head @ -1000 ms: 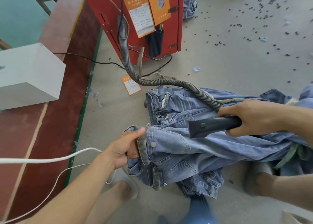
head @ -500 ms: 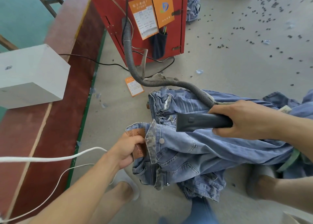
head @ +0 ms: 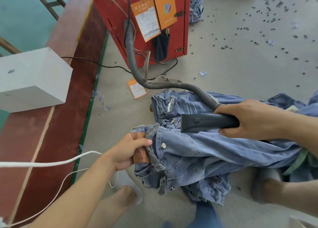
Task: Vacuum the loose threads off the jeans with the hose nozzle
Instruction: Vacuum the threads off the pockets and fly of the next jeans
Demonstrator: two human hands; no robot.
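Light blue jeans (head: 215, 152) lie across my lap, waistband toward the left. My left hand (head: 128, 150) grips the waistband at its brown leather patch (head: 141, 155). My right hand (head: 254, 119) is closed around the dark nozzle (head: 203, 123), whose flat mouth points left and rests just above the denim near the waistband. A grey ribbed hose (head: 137, 72) runs from the nozzle up to the red vacuum cabinet (head: 120, 21). A second pair of jeans (head: 173, 103) lies behind the first.
A white box (head: 32, 79) sits on a red-brown bench (head: 56, 124) at left. White cords (head: 51, 162) cross my left arm. The grey floor (head: 240, 69) holds scattered dark bits, an orange tag (head: 136, 89), and black cables by the cabinet. My feet show below.
The nozzle has slid left along the jeans toward the waistband. My left hand has closed more firmly over the leather patch and pulled the waistband up slightly.
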